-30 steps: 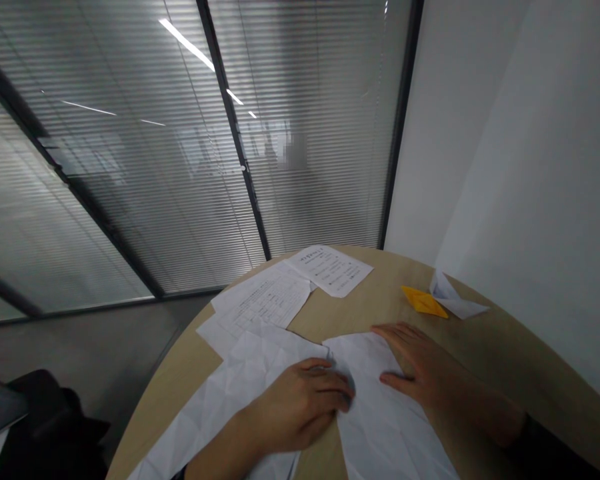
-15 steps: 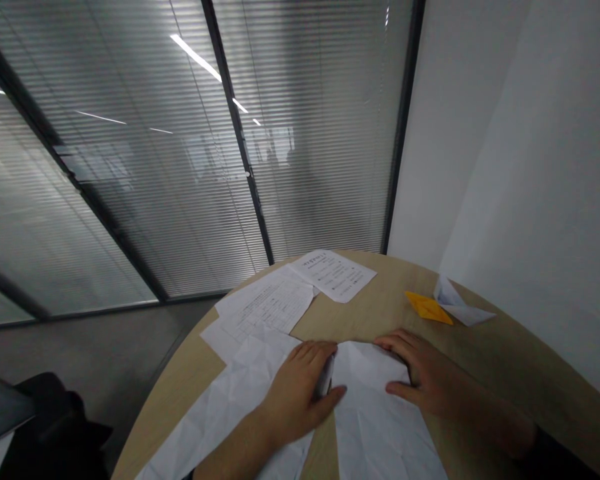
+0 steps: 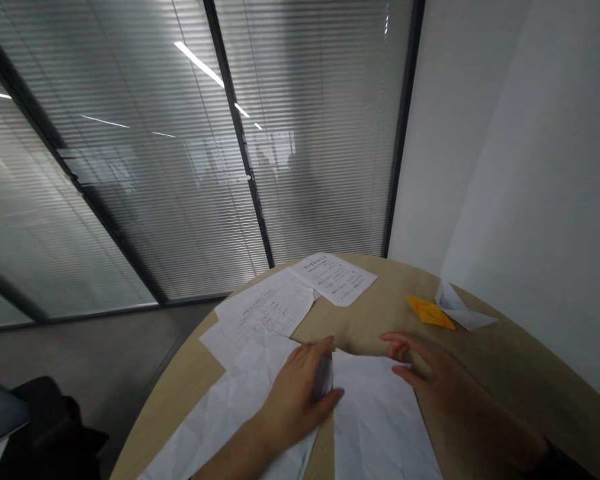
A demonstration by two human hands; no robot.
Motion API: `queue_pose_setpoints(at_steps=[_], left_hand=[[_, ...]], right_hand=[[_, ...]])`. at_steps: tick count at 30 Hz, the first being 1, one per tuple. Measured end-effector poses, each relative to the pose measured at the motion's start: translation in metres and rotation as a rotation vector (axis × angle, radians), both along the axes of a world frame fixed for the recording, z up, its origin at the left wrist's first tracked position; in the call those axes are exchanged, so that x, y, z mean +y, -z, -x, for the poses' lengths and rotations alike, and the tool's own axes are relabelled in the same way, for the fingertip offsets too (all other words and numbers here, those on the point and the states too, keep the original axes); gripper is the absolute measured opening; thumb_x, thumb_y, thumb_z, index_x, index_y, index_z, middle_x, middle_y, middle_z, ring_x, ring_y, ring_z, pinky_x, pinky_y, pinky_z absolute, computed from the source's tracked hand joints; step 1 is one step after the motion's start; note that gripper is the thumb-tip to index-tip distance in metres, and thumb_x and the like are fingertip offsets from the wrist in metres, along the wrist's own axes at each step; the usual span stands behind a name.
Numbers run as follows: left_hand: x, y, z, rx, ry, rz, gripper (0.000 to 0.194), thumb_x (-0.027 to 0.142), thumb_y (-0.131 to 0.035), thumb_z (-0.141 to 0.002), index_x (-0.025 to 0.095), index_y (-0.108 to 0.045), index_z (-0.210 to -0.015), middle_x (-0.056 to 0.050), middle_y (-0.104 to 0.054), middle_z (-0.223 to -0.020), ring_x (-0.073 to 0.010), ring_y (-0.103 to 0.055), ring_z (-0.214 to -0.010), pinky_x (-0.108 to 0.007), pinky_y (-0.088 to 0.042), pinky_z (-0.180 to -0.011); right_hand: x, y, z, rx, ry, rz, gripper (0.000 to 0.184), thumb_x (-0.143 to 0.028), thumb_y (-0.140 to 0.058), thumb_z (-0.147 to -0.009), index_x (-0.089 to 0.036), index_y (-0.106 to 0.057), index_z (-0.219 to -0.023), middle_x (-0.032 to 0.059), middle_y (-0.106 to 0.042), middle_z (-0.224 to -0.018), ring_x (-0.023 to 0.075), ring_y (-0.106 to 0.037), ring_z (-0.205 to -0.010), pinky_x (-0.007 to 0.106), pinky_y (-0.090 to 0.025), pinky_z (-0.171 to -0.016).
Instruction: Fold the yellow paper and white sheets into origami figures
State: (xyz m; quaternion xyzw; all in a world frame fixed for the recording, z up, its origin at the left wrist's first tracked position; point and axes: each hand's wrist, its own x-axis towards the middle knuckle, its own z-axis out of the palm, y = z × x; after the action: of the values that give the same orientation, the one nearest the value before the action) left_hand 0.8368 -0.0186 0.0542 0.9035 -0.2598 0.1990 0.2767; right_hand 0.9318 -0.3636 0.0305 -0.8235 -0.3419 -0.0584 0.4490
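A white sheet of paper [image 3: 380,413] with faint creases lies on the table, running off the lower edge of the view. My left hand [image 3: 300,387] rests beside its left edge, fingers flat and thumb spread out at that edge. Under this hand and to its left is another heavily creased white paper [image 3: 225,407]. At the sheet's top right corner is my right hand [image 3: 420,363]. Its thumb is by the corner, its index finger stretches out above the edge, and the other fingers are bent; a gap shows between thumb and fingers.
Printed sheets [image 3: 270,303] overlap at the far left of the round wooden table [image 3: 365,327]. A folded yellow paper [image 3: 430,312] and a folded white paper [image 3: 463,310] stand at the far right, near the wall [image 3: 540,200]. A black chair [image 3: 55,427] is at lower left.
My right hand has loosened from the sheet's top right corner, its fingers lifting away. The sheet's top edge lies flatter and straighter. My left hand has barely moved.
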Motion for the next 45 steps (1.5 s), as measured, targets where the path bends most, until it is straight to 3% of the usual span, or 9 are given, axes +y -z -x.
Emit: queue_pose_setpoints(at_steps=[3, 8, 12, 15, 20, 26, 33, 38, 45], left_hand=[[-0.002, -0.005, 0.0, -0.018, -0.01, 0.061, 0.074, 0.026, -0.08, -0.105, 0.03, -0.048, -0.172, -0.011, -0.083, -0.133, -0.0317, -0.08, -0.123, -0.053, -0.065, -0.114], [-0.002, -0.011, -0.002, -0.098, 0.085, -0.007, 0.02, 0.02, -0.07, -0.111, 0.029, -0.077, -0.127, -0.004, -0.086, -0.113, -0.0243, -0.083, -0.109, -0.054, -0.056, -0.127], [0.0, -0.016, -0.001, -0.181, 0.093, -0.02, 0.026, 0.013, -0.065, -0.109, 0.029, -0.078, -0.125, -0.004, -0.086, -0.112, -0.0223, -0.083, -0.107, -0.054, -0.056, -0.127], [0.0, -0.021, 0.0, -0.252, 0.075, 0.001, 0.028, 0.012, -0.063, -0.109, 0.029, -0.078, -0.125, -0.004, -0.085, -0.11, -0.0212, -0.083, -0.103, -0.051, -0.058, -0.124], [0.001, -0.029, 0.005, -0.396, 0.074, 0.034, 0.027, 0.012, -0.065, -0.11, 0.029, -0.077, -0.127, -0.002, -0.084, -0.108, -0.0194, -0.081, -0.099, -0.046, -0.058, -0.122], [0.002, -0.036, 0.014, -0.579, 0.1, -0.022, 0.033, 0.008, -0.061, -0.112, 0.027, -0.079, -0.132, -0.001, -0.088, -0.111, -0.0181, -0.08, -0.102, -0.042, -0.047, -0.135], [-0.001, -0.042, 0.016, -0.448, 0.3, -0.124, 0.026, 0.011, -0.063, -0.111, 0.023, -0.074, -0.132, -0.004, -0.09, -0.125, -0.0186, -0.084, -0.114, -0.039, -0.058, -0.128], [-0.002, -0.044, 0.021, -0.375, 0.345, -0.113, 0.029, 0.01, -0.06, -0.117, 0.024, -0.071, -0.14, -0.002, -0.09, -0.128, -0.0159, -0.085, -0.119, -0.038, -0.056, -0.133], [-0.002, -0.043, 0.02, -0.365, 0.352, -0.142, 0.026, 0.007, -0.051, -0.118, 0.021, -0.069, -0.13, -0.002, -0.091, -0.122, -0.0155, -0.087, -0.105, -0.038, -0.057, -0.132]], right_hand=[[0.002, -0.002, 0.002, -0.068, -0.013, -0.048, 0.031, -0.027, -0.07, -0.107, -0.032, -0.08, -0.136, 0.005, -0.084, -0.106, 0.0292, -0.084, -0.096, 0.052, -0.072, -0.1], [0.005, -0.017, 0.011, -0.137, -0.06, -0.024, 0.015, -0.023, -0.074, -0.102, -0.032, -0.085, -0.107, 0.0073, -0.087, -0.107, 0.0339, -0.086, -0.11, 0.05, -0.071, -0.099], [0.002, -0.023, 0.012, -0.075, -0.089, 0.074, 0.031, -0.019, -0.082, -0.087, -0.03, -0.086, -0.116, 0.0079, -0.089, -0.11, 0.0329, -0.086, -0.104, 0.047, -0.072, -0.093], [0.0, -0.018, 0.008, -0.099, -0.081, 0.135, 0.029, -0.018, -0.082, -0.085, -0.031, -0.086, -0.11, 0.0059, -0.089, -0.103, 0.0322, -0.087, -0.094, 0.047, -0.073, -0.087], [-0.006, -0.016, 0.003, -0.358, -0.085, 0.066, 0.025, -0.014, -0.072, -0.094, -0.035, -0.082, -0.104, 0.002, -0.089, -0.098, 0.0308, -0.088, -0.095, 0.061, -0.066, -0.118], [-0.015, -0.029, 0.01, -0.653, 0.036, 0.025, 0.038, -0.009, -0.062, -0.105, -0.037, -0.085, -0.119, 0.0039, -0.092, -0.114, 0.03, -0.088, -0.105, 0.062, -0.066, -0.117], [-0.014, -0.039, 0.01, -0.681, -0.075, 0.115, 0.04, -0.002, -0.061, -0.098, -0.033, -0.081, -0.112, 0.0039, -0.091, -0.127, 0.0283, -0.086, -0.118, 0.051, -0.071, -0.109], [-0.023, -0.038, 0.015, -0.579, -0.085, 0.12, 0.041, -0.004, -0.063, -0.09, -0.035, -0.08, -0.112, 0.0042, -0.086, -0.146, 0.0354, -0.081, -0.138, 0.063, -0.067, -0.119], [-0.027, -0.027, 0.022, -0.509, -0.026, 0.128, 0.059, -0.014, -0.067, -0.096, -0.046, -0.077, -0.144, 0.0041, -0.09, -0.136, 0.0374, -0.086, -0.13, 0.061, -0.073, -0.112]])
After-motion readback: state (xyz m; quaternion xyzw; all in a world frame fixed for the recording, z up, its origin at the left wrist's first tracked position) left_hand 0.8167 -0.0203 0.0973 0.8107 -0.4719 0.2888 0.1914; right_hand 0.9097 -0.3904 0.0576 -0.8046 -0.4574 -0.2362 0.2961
